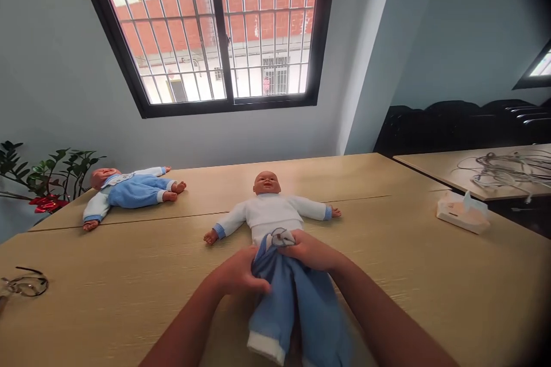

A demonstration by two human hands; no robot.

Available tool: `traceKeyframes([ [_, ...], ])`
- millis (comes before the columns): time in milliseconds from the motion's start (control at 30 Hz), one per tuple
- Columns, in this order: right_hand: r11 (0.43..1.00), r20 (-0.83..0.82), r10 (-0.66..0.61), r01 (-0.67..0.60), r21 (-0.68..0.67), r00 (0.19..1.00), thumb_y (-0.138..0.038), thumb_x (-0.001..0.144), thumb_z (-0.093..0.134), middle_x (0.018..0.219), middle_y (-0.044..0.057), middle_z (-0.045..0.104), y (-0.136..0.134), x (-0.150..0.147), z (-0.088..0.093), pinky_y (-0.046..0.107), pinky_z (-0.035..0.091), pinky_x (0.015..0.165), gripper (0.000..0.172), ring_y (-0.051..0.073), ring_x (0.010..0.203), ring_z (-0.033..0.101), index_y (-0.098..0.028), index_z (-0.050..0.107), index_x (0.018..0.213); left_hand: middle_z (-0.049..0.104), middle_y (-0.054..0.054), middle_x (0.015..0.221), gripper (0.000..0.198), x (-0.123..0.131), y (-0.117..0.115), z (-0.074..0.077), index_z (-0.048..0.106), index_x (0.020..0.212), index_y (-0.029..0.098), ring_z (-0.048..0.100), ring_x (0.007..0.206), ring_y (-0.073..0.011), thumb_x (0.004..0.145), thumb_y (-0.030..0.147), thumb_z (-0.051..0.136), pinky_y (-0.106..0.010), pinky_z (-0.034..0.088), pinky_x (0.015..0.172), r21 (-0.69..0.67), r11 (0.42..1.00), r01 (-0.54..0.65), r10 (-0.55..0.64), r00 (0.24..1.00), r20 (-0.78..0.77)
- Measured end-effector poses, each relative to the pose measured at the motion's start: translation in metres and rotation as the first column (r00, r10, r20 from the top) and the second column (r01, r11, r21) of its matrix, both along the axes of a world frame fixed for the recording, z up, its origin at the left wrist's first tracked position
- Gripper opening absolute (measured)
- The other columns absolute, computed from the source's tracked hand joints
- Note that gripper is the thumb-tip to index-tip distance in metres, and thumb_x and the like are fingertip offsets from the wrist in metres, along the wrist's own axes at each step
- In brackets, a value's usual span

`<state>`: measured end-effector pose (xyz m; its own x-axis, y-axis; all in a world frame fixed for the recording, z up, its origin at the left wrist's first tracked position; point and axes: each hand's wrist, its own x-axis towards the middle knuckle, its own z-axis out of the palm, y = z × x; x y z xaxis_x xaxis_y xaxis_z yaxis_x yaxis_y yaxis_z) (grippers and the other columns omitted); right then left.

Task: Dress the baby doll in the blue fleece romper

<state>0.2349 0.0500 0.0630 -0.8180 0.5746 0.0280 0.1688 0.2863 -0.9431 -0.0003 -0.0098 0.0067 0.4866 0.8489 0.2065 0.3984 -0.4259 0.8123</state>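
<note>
A baby doll (269, 206) in a white top lies on its back on the wooden table (129, 287), arms spread, head away from me. Blue trousers (293, 309) with white cuffs cover its legs. My left hand (239, 272) is closed on the left side of the trousers' waist. My right hand (310, 252) is closed on the waistband at the doll's belly, where the fabric bunches up.
A second doll (129, 192) in a blue and white suit lies at the far left of the table. Glasses (26, 285) rest at the left edge, a white tissue box (462, 213) at the right. Cables (508, 166) lie on a neighbouring table. A plant (47, 178) stands at left.
</note>
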Motion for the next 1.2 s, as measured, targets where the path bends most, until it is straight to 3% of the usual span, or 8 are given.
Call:
traceKeyframes([
  [233,0.912,-0.029,0.148,-0.148,-0.384,0.989,-0.057,0.075,0.086,0.116,0.009,0.072,-0.003,0.001,-0.011,0.039,0.053,0.096,0.065,0.026,0.106,0.067,-0.017,0.068,0.124,0.071,-0.007,0.091,0.058,0.005,0.005,0.003,0.071,0.093,0.015,0.062,0.085,-0.0228,0.093,0.071,0.056,-0.032,0.052,0.078,-0.207,0.975,-0.086,0.138,0.958,0.252],
  [433,0.957,-0.016,0.168,-0.167,-0.239,0.986,-0.057,0.083,0.080,0.104,0.005,0.073,0.005,0.001,-0.009,0.041,0.051,0.099,0.047,0.024,0.098,0.067,-0.018,0.073,0.107,0.067,-0.006,0.086,0.071,0.015,0.000,-0.005,0.069,0.103,0.013,0.060,0.079,-0.0183,0.083,0.081,0.064,-0.030,0.050,0.076,-0.471,0.882,0.005,0.301,0.762,0.573],
  [633,0.930,-0.268,-0.165,0.059,-0.363,0.949,-0.056,0.081,0.083,0.099,0.006,0.072,0.009,0.001,-0.027,0.040,0.051,0.096,0.045,0.023,0.092,0.066,-0.016,0.071,0.098,0.070,-0.006,0.092,0.071,0.004,-0.005,0.003,0.073,0.104,0.012,0.060,0.083,-0.0215,0.067,0.071,0.085,-0.030,0.048,0.076,-0.409,0.871,0.273,-0.108,0.918,0.382],
  [733,0.888,-0.283,-0.139,-0.007,-0.459,0.949,-0.054,0.076,0.087,0.103,0.007,0.072,0.005,-0.002,-0.033,0.037,0.051,0.092,0.052,0.022,0.093,0.066,-0.015,0.071,0.108,0.069,-0.003,0.081,0.052,-0.001,0.000,0.001,0.074,0.092,0.013,0.060,0.077,-0.0191,0.082,0.063,0.078,-0.029,0.048,0.074,-0.413,0.896,0.162,-0.024,0.947,0.321],
  [833,0.865,-0.234,0.026,-0.139,-0.483,0.972,-0.060,0.070,0.089,0.111,0.008,0.072,0.002,-0.003,-0.030,0.036,0.052,0.091,0.072,0.023,0.097,0.066,-0.016,0.069,0.125,0.074,-0.005,0.093,0.053,0.001,0.006,-0.008,0.075,0.101,0.014,0.066,0.089,-0.0232,0.084,0.064,0.076,-0.032,0.051,0.084,-0.397,0.916,0.056,0.171,0.841,0.513],
  [967,0.904,-0.142,0.118,-0.165,-0.394,0.983,-0.057,0.072,0.089,0.115,0.008,0.072,0.006,0.000,-0.021,0.035,0.051,0.095,0.074,0.023,0.101,0.066,-0.017,0.067,0.129,0.076,-0.010,0.103,0.057,0.010,0.005,-0.017,0.073,0.112,0.015,0.070,0.098,-0.0258,0.082,0.063,0.078,-0.033,0.052,0.089,-0.477,0.862,0.172,0.257,0.663,0.703],
  [1067,0.938,-0.140,0.146,-0.182,-0.294,0.979,-0.054,0.079,0.084,0.116,0.008,0.072,0.008,0.003,-0.015,0.036,0.050,0.099,0.061,0.024,0.105,0.066,-0.016,0.069,0.125,0.076,-0.010,0.104,0.065,0.010,0.000,-0.012,0.073,0.115,0.015,0.069,0.095,-0.0250,0.081,0.071,0.074,-0.032,0.053,0.085,-0.507,0.833,0.223,0.166,0.772,0.613],
  [1200,0.940,-0.089,0.206,-0.222,-0.259,0.975,-0.054,0.081,0.083,0.109,0.008,0.073,0.006,0.004,-0.012,0.034,0.052,0.092,0.055,0.023,0.099,0.067,-0.013,0.072,0.116,0.074,-0.005,0.099,0.070,0.006,-0.009,0.001,0.074,0.110,0.017,0.067,0.094,-0.0263,0.062,0.065,0.090,-0.032,0.054,0.083,-0.381,0.910,0.162,-0.081,0.972,0.221],
])
